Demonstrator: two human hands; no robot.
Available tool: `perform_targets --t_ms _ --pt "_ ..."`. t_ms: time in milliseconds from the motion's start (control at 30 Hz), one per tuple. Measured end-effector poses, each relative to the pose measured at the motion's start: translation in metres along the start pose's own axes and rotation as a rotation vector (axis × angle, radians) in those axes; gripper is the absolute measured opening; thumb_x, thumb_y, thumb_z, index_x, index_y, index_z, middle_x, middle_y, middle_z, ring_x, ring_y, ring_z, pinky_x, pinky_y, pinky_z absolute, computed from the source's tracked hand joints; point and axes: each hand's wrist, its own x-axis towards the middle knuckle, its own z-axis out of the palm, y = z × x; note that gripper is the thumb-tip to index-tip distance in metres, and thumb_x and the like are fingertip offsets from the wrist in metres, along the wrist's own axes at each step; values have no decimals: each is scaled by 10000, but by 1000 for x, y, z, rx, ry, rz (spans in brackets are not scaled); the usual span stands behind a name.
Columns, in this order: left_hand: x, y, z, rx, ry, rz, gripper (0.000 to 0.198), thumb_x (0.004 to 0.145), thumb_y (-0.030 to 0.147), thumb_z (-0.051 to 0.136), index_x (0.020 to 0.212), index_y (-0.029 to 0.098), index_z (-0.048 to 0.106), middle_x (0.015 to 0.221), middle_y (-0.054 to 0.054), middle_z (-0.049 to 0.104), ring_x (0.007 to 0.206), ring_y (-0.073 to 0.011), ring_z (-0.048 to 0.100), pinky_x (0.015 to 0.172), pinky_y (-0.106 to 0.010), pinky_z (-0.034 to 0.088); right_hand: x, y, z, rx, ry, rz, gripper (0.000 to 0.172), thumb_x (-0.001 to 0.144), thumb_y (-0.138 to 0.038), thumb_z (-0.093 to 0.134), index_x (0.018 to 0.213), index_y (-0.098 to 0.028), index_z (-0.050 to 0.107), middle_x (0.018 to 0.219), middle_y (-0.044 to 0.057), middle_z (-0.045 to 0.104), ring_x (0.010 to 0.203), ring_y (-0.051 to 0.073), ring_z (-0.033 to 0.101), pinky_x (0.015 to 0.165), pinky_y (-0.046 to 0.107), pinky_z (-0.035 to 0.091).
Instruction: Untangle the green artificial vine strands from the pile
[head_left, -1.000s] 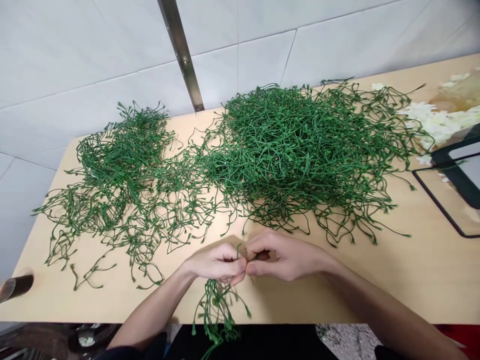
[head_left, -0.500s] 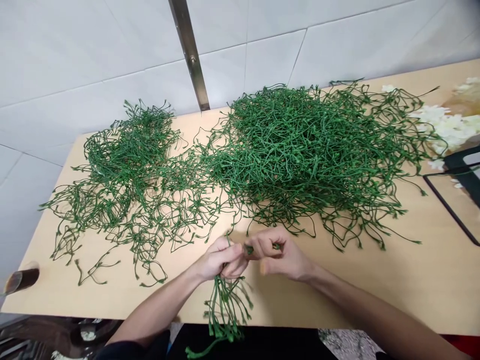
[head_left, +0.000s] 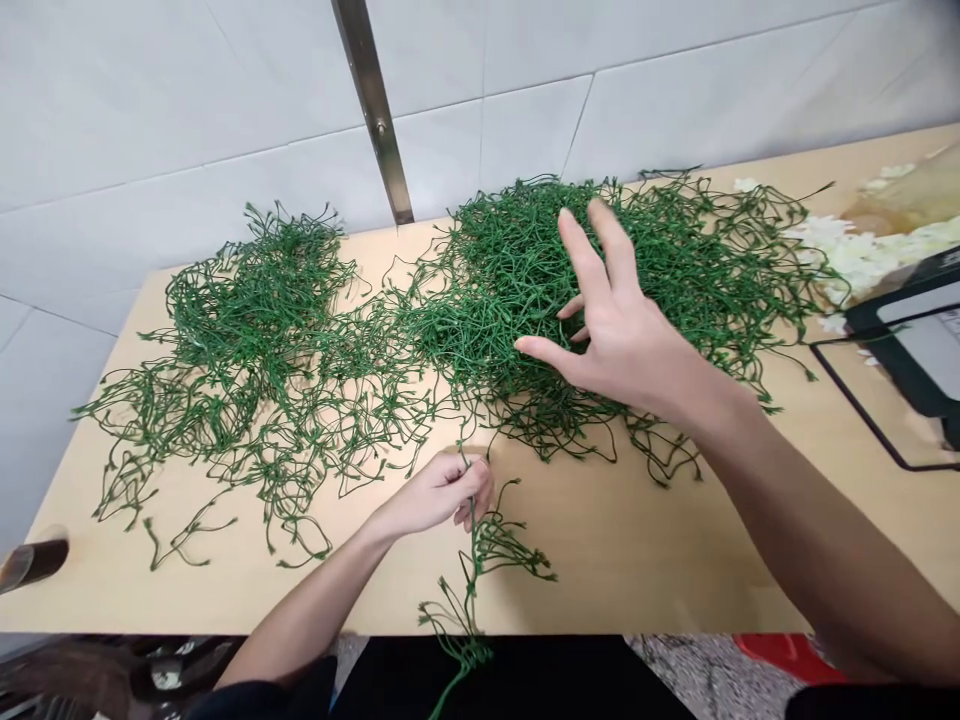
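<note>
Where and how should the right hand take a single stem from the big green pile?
I'd pinch one of the loose stems along the near edge of the green pile, by its thin shaft, coming from the near side. There they splay out over the tabletop, while the middle looks densely tangled and might drag others along. The right hand is open, fingers spread.

My left forearm [head_left: 307,615] comes in from seven o'clock, slanting up towards one; my left hand [head_left: 442,490] sits near six, thumb pressed against curled fingers. My right forearm [head_left: 810,530] reaches in from four o'clock; my right hand [head_left: 619,330] shows me its back, fingers spread, two stretched towards eleven, thumb towards nine.
</note>
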Motion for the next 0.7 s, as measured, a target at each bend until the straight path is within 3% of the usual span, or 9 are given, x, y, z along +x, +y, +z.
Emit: perform_targets --t_ms 67,167,233,300,367,400,467,567,700 --pt "0 2 -2 -29 -32 25 553 887 663 436 638 169 447 601 -5 528 496 -84 480 507 -233 402 6 0 -4 -92 100 -25 799 835 -443 670 1514 -270 286 1602 172 126 799 203 643 612 373 568" --pt "-3 7 -5 -77 -95 28 476 871 591 546 676 171 436 641 -1 532 582 -96 507 570 -240 410 2 -9 -5 -104 203 -69 510 874 -387 634 1342 -208 539 1483 173 400 913 249 645 686 380 563" --pt "-7 10 -8 -132 -127 3 446 799 496 697 697 182 397 668 16 532 597 -84 491 565 -227 384 -6 -17 -3 -6 44 -132 257 914 -339 583 1080 -171 685 1179 140 648 923 232 645 754 363 545" --pt "-9 11 -9 -197 -149 -19 485 725 394 792 711 198 348 694 25 541 597 -76 487 548 -216 368 -16 -24 4 185 -290 -193 233 941 -320 548 890 -169 718 882 68 714 809 177 652 731 309 519" --pt "-11 11 -10 -235 -157 -9 504 710 337 808 720 206 321 724 18 559 612 -82 511 551 -215 383 -25 -26 14 409 -612 -206 238 937 -336 571 866 -178 733 816 28 721 738 133 644 691 262 489" --pt "-11 10 -10 -235 -150 5 503 715 322 804 720 206 314 733 14 561 620 -84 520 555 -215 390 -29 -26 21 505 -704 -208 213 913 -350 613 879 -184 742 843 22 728 760 128 647 705 250 480" --pt "-10 9 -10 -207 -101 37 492 724 311 795 709 202 315 722 24 530 614 -78 505 551 -208 385 -36 -25 33 633 -793 -196 190 836 -366 709 906 -194 752 895 19 731 827 133 652 754 242 472" --pt "-6 7 -9 -108 10 54 468 733 331 785 686 189 341 676 55 436 573 -56 425 523 -192 342 -43 -22 48 644 -834 -173 259 743 -406 781 857 -177 745 802 18 708 739 134 631 677 239 453" --pt "-4 6 -9 -59 67 59 461 746 352 770 676 186 345 679 61 412 560 -49 395 519 -190 345 -48 -18 56 621 -854 -147 247 756 -378 768 819 -144 721 713 21 682 649 124 604 624 237 442"
